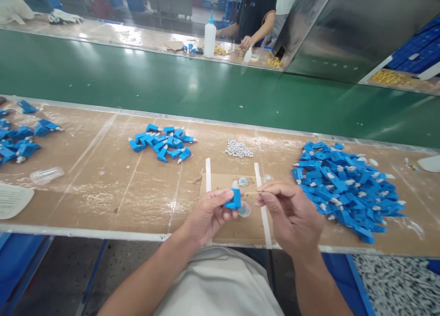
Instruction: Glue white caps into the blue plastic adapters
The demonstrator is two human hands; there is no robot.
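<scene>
Between the thumb and fingers of my left hand (210,214) is a blue plastic part (233,199) with a whitish tip pointing away from me. My right hand (297,214) pinches a thin, pale stick (253,193), whose end points left at the blue part. Whether the stick touches the part I cannot tell. Just beyond my hands lies a small round clear dish (243,182) with something bluish in it. A second clear dish (245,209) sits under the stick, partly hidden. Past them is a small pile of grey-white pieces (239,149).
A large heap of blue parts (343,183) lies right, a smaller group (165,142) left of centre, more (20,137) far left. A clear plastic cup (47,175) lies on its side. Beyond the green belt (137,82) stands a white bottle (210,39), near another person's hand (246,42).
</scene>
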